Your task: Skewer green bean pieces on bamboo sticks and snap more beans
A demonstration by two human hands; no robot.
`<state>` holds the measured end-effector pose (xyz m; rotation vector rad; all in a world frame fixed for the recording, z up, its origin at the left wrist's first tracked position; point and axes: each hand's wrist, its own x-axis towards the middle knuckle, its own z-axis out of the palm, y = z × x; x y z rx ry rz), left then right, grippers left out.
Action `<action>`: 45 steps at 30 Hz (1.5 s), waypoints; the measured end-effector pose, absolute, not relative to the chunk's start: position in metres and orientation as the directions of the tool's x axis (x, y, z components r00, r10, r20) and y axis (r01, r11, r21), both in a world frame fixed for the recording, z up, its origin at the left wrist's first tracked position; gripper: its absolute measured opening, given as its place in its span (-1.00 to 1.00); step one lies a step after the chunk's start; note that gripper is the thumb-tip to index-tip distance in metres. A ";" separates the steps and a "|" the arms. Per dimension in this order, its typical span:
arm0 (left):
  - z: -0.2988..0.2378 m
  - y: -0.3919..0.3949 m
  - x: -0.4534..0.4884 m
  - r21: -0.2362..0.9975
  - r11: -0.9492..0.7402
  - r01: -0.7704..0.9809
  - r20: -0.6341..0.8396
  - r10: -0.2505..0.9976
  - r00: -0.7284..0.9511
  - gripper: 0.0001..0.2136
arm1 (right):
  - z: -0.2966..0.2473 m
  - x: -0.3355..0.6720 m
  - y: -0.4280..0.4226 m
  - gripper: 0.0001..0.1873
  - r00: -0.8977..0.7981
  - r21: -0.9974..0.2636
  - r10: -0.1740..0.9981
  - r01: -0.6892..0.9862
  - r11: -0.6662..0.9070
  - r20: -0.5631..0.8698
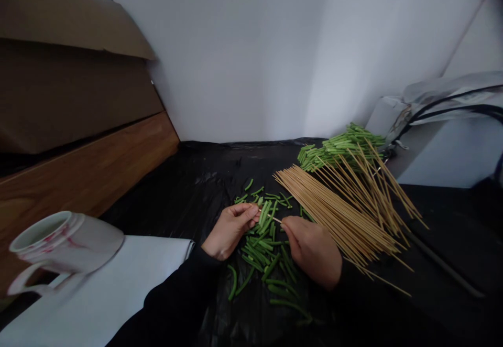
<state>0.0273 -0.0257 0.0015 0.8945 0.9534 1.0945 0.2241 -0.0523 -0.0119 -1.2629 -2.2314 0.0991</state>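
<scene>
Between my hands runs a thin wooden skewer (276, 219) with a few cut green bean pieces (265, 213) threaded across it. My left hand (232, 228) is closed in a pinch near the skewer's left end, at a bean piece. The other end sits in the closed fingers of my right hand (314, 250). Loose green beans (257, 255) lie scattered on the black plastic sheet beneath and around both hands. To the right of my right hand rests a large bundle of bare wooden skewers (334, 208).
Behind the bare skewers is a pile of bean-loaded skewers (341, 148). A white box (436, 150) with black cables stands at the right. On the left, a mug (70, 247) sits on folded white paper (145, 263), near a cardboard box (74, 90). A white wall (243, 58) closes the back.
</scene>
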 end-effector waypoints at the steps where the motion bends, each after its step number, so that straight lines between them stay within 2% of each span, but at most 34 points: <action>1: 0.001 -0.026 0.028 0.926 0.220 -0.306 -0.171 0.969 0.177 -0.77 | -0.012 0.224 -0.052 -0.72 -0.391 -0.330 0.807 0.765 0.553 0.443; 6: 0.003 -0.026 0.029 0.937 0.202 -0.285 -0.177 0.978 0.111 -0.78 | -0.009 0.223 -0.052 -0.70 -0.382 -0.350 0.797 0.748 0.564 0.467; 13: 0.003 -0.027 0.030 0.908 0.265 -0.324 -0.225 0.962 0.154 -0.76 | -0.012 0.223 -0.052 -0.70 -0.374 -0.392 0.814 0.736 0.553 0.445; 21: 0.005 -0.028 0.034 0.909 0.279 -0.308 -0.259 0.960 0.105 -0.78 | -0.012 0.221 -0.051 -0.69 -0.369 -0.407 0.814 0.726 0.554 0.448; 26: 0.011 -0.027 0.032 0.924 0.221 -0.313 -0.205 0.975 0.082 -0.75 | -0.010 0.223 -0.050 -0.71 -0.368 -0.365 0.795 0.741 0.564 0.482; 32: 0.012 -0.020 0.021 0.933 0.124 -0.339 -0.155 0.986 -0.067 -0.67 | -0.006 0.232 -0.045 -0.72 -0.337 -0.317 0.787 0.778 0.542 0.517; 35: 0.007 -0.018 0.019 0.983 0.077 -0.169 -0.085 0.995 -0.045 -0.69 | -0.003 0.238 -0.041 -0.72 -0.271 -0.339 0.782 0.787 0.516 0.561; 38: 0.001 -0.019 0.020 0.980 -0.049 0.194 0.035 0.996 0.076 -0.81 | -0.001 0.243 -0.038 -0.73 -0.234 -0.346 0.774 0.792 0.503 0.589; 40: -0.003 -0.020 0.021 0.882 -0.167 0.440 0.099 0.980 0.174 -0.89 | -0.001 0.244 -0.038 -0.73 -0.230 -0.335 0.770 0.800 0.498 0.595; 42: -0.004 -0.021 0.020 0.732 -0.268 0.626 0.148 0.960 0.238 -0.94 | -0.001 0.243 -0.038 -0.73 -0.228 -0.327 0.771 0.807 0.491 0.595; 45: -0.003 -0.021 0.016 0.577 -0.332 0.746 0.165 0.942 0.292 -0.95 | -0.002 0.242 -0.038 -0.71 -0.234 -0.322 0.775 0.811 0.488 0.587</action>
